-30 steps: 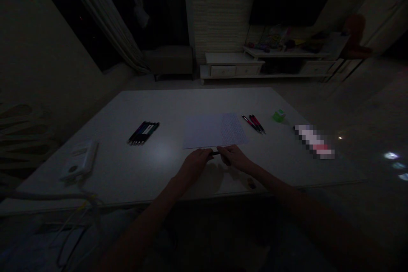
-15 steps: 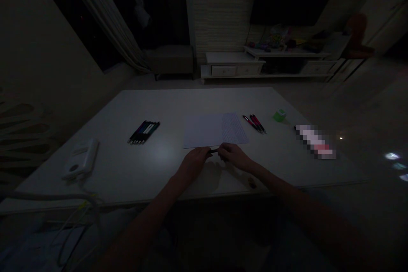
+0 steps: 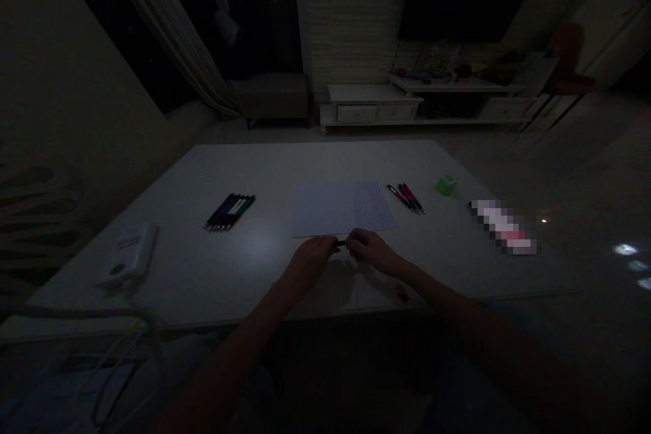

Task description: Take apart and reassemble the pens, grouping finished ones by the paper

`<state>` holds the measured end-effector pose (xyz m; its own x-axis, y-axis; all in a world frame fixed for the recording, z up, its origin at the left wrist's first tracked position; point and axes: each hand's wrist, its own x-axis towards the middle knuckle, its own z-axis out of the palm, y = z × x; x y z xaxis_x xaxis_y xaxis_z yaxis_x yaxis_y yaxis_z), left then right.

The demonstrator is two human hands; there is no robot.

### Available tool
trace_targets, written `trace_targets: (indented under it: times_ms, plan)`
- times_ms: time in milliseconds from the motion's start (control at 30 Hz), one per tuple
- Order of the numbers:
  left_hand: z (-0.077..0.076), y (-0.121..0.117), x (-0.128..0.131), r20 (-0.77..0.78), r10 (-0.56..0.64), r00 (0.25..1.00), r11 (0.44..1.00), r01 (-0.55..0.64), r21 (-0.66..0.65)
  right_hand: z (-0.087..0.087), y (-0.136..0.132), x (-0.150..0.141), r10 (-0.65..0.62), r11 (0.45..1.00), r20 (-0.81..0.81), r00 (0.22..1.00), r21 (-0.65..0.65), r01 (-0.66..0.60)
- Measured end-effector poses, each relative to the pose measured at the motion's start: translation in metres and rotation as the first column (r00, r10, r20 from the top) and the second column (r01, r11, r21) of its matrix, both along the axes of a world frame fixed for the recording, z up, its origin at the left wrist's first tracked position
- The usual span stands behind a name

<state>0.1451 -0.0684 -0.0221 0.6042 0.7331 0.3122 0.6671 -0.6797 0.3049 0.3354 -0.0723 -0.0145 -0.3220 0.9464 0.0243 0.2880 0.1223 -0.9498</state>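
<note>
The left grip point(image 3: 310, 261) and right grip point(image 3: 371, 251) are both closed, fingers curled around the ends of a dark slim pen point(image 3: 340, 243), with only a short stretch of barrel showing between them. The dim light hides exactly how the fingertips sit. The pen is held horizontally just above the desk point(image 3: 167, 271), right in front of the grip and at the near edge of a sheet of paper point(image 3: 325, 209), whose right part is covered in fine lines of writing.

It should handle as a light, stiff object, and its narrow, smooth barrel could roll or slip if pinched only at the very end. The surest hold looks to be around the middle of the barrel, with the fingertips on opposite sides.

Left of the grip lies a bundle of dark pens point(image 3: 228, 212). To the right of the paper are a few red-and-black pens point(image 3: 404, 198) and, beyond them, a small green cube-shaped object point(image 3: 446, 184). A small dark object point(image 3: 403, 293) lies near the right wrist.
</note>
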Motion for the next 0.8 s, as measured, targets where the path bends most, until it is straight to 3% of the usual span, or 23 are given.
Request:
trace_targets:
  times_ms: [133,467,800]
  plan:
    - [0.0005,-0.0001,0.0002,-0.018,-0.002,1.000,1.000,0.002,-0.001,0.0011,-0.0008,-0.0002,0.018,0.999,0.015,1.000,-0.049,-0.017]
    - [0.0045,-0.0010,0.0009,0.002,-0.001,1.000,1.000,0.001,0.012,0.0046,-0.0023,-0.0007,0.007,1.000,-0.002,1.000,-0.024,-0.007]
    - [-0.0002,0.0007,-0.0004,0.003,-0.009,1.000,0.999,0.009,0.038,-0.0034,0.0027,0.0017,-0.015,1.000,0.003,1.000,-0.018,0.015]
